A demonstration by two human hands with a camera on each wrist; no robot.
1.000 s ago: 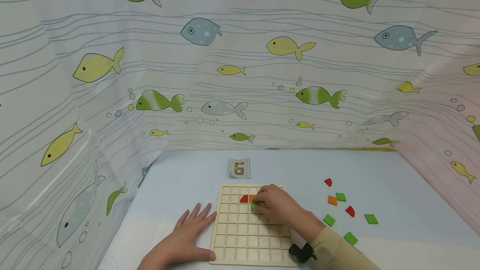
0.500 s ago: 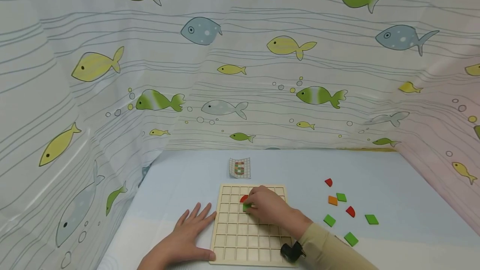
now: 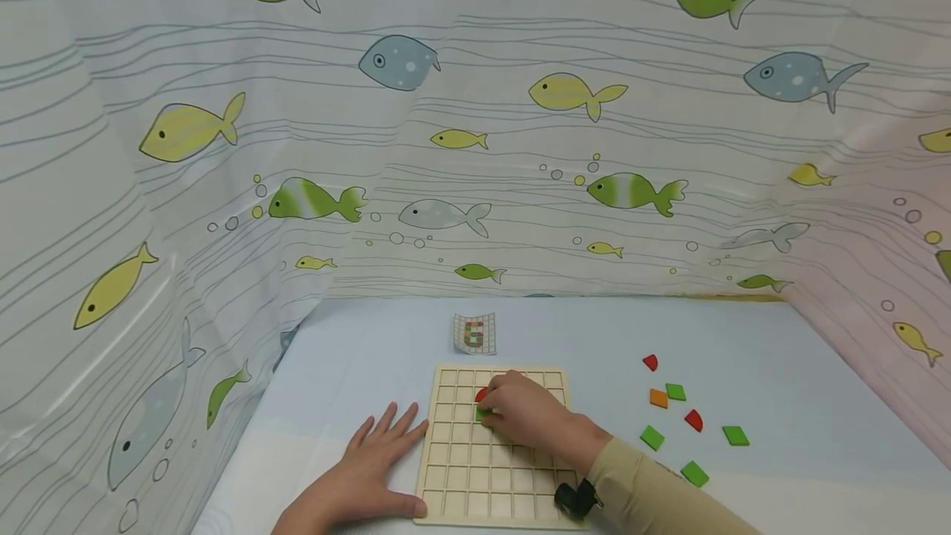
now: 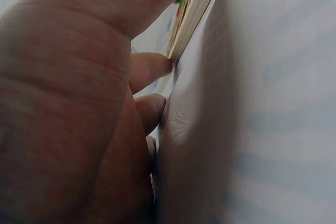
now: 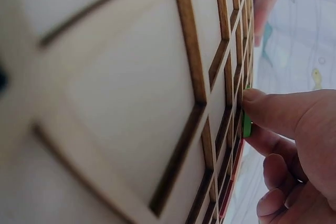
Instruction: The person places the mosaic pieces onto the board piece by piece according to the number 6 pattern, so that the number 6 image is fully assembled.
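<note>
A wooden grid board point(image 3: 459, 477) lies on the table. My right hand point(image 3: 523, 411) is over its upper middle, pinching a green square tile point(image 3: 482, 414) between thumb and fingers. The tile sits just below a red quarter-round tile point(image 3: 480, 394) in the grid, and the hand covers the cells to the right. In the right wrist view the green tile point(image 5: 247, 121) stands on edge against the grid under the thumb. My left hand point(image 3: 364, 469) lies with fingers spread at the board's left side, thumb and index finger touching its edge point(image 4: 191, 22).
Right of the board lie loose tiles: red quarter-rounds point(image 3: 694, 420), an orange square point(image 3: 659, 397) and several green ones point(image 3: 694, 473). A small printed grid card point(image 3: 474, 333) lies behind the board. Fish-patterned sheeting point(image 3: 446, 172) rises at the back and sides.
My right hand has moved left with the green tile, from below the orange tile to below the red one. The orange tile is now covered by the hand. My left hand stays put.
</note>
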